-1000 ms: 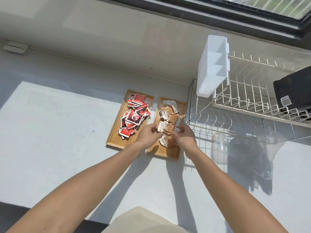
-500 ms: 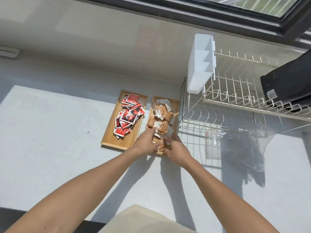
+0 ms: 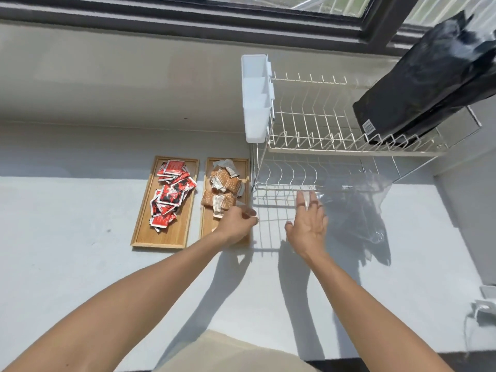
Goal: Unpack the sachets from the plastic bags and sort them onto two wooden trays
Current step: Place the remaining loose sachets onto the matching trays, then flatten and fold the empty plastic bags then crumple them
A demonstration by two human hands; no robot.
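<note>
At centre frame, right hand [image 3: 308, 224] is spread flat, fingers apart, holding nothing, reaching toward 1 o'clock where a clear plastic bag [image 3: 357, 202] lies crumpled on the counter [image 3: 67, 224] under the wire dish rack [image 3: 322, 130]. Left hand [image 3: 237, 225], at 9 o'clock from the right, is loosely curled over the near corner of the right tray [image 3: 208, 224]; can't tell if it pinches anything. Brown sachets [image 3: 222, 189] are heaped on that tray, red sachets [image 3: 171, 194] on the left tray [image 3: 145, 226] just beside it. Sorting looks nearly done, imo; next move prob. needs a grab on the bag w/ a check for leftovers.
</note>
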